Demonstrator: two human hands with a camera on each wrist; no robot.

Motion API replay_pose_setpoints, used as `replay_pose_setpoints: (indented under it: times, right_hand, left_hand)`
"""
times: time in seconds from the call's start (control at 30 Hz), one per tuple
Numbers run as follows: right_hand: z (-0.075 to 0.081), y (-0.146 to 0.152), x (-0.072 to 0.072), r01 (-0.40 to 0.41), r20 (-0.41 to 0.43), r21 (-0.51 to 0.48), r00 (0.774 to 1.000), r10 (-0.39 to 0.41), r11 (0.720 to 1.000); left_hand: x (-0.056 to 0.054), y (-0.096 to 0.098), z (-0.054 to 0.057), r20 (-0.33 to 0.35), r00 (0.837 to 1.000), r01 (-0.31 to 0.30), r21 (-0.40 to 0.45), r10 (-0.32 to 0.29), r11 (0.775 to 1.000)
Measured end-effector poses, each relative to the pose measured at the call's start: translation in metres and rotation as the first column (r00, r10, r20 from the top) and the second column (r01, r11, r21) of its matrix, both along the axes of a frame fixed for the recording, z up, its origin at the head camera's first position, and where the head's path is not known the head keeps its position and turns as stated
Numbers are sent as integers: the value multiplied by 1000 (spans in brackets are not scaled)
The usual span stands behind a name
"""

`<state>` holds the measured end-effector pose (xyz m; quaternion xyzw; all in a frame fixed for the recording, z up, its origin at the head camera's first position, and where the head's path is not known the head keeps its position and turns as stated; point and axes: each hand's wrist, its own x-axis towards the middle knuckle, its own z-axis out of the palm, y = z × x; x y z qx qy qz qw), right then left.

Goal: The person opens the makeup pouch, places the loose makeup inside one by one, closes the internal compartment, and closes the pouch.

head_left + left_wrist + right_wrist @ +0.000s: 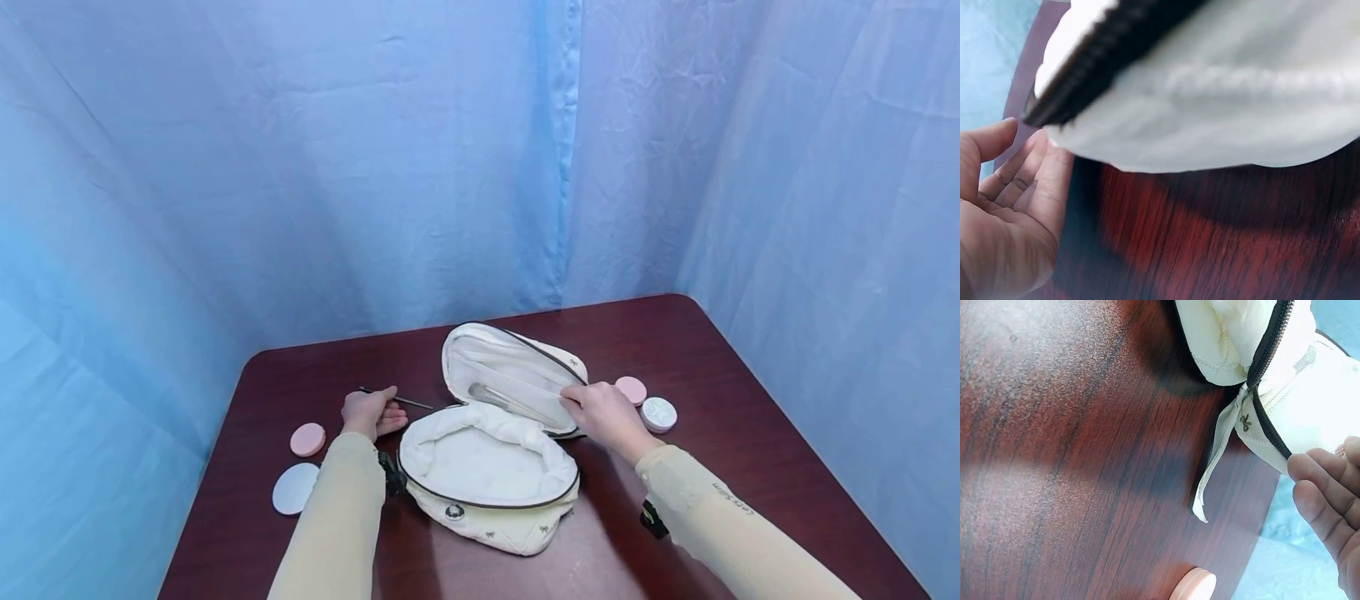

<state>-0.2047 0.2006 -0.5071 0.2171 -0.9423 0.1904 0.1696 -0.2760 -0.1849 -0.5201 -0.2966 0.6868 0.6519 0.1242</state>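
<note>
A white zippered cosmetic bag [491, 533] lies open on the table, its lid [516, 348] folded back. My right hand [609, 417] grips the lid's right edge; in the right wrist view its fingertips [1310, 497] meet the black zipper. Inside the lid pocket lies a makeup brush [510, 402], bristles toward the left. To the left of the bag, my left hand [371, 412] pinches a thin dark stick [414, 403] that shows on both sides of the hand. In the left wrist view the bag's zippered rim [1085, 69] covers the space by the fingertips.
A pink round compact [307, 439] and a white disc [294, 489] lie at the left. Another pink compact [632, 390] and a white patterned one [658, 414] sit right of the lid. Blue curtains [420, 167] surround the dark red table [622, 533].
</note>
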Motion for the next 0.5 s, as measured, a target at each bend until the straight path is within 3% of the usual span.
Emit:
replay_pose_setpoints:
  times: [0.5]
  right_hand:
    - [1, 0, 0, -1, -16, 10, 1000, 2, 1000]
  left_hand:
    - [-5, -5, -16, 48, 999, 10, -32, -8, 999]
